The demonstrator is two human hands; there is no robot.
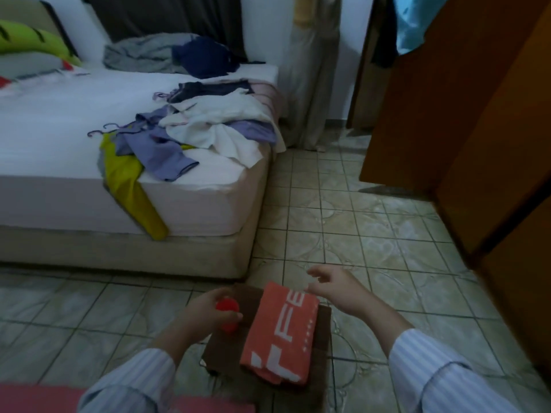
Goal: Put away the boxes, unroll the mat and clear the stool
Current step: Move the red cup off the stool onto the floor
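Clutching a red object (228, 315), the left hand's (208, 311) grip; right hand (337, 289) open, empty.

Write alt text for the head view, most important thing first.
The left hand grips a small red round object over a brown-covered stool bearing a folded orange towel with white lettering; the right hand hovers open above it. Behind, a white bed strewn with clothes.

bed (89, 120) | clothes heap (190, 129) on it | wardrobe (477, 129) right | tiled floor (343, 222)
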